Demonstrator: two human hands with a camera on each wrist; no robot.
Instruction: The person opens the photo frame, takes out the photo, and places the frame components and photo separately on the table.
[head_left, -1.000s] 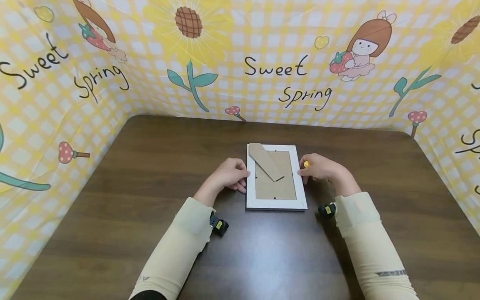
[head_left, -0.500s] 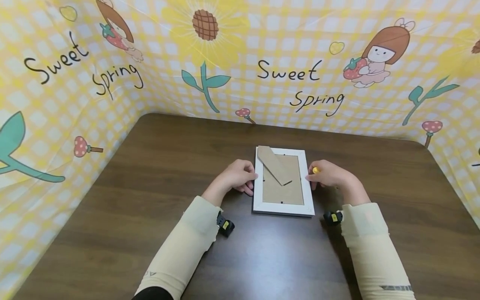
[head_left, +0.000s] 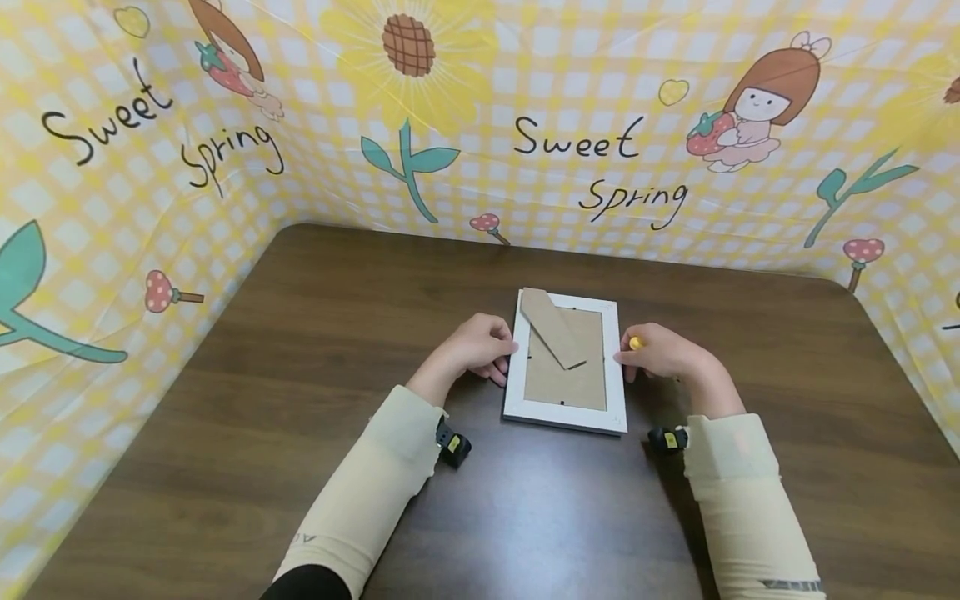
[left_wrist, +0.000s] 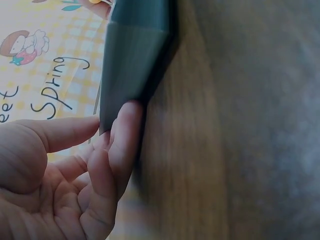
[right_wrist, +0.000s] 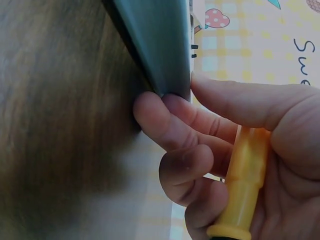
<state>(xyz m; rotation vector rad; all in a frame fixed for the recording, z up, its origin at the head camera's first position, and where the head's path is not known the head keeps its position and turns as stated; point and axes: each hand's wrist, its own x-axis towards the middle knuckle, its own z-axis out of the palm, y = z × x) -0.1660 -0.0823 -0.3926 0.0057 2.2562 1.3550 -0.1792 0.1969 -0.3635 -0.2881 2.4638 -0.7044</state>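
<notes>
I've got the white rectangular picture frame (head_left: pixel 564 416) back side up at the dark brown wooden table (head_left: pixel 570 517), right between two bare hands. The left hand (head_left: pixel 478 346) grasps the frame's left side, thumb on its edge, fingers curled underneath; the right hand (head_left: pixel 660 348) pinches the frame's right side likewise, with a yellow cylindrical plastic handle (right_wrist: pixel 244 180) tucked against the palm. Whether the frame clears the table, I can't tell from here.

Here's my worry: those right fingers do two jobs, so easing either could drop the handle beside the frame or let that side slip. Uneven force from the two pinches could tip the frame, too. And the tan cardboard stand flap (head_left: pixel 555 332) lies slantwise across the frame's back; knocked by a finger, it might bend or swing.
</notes>
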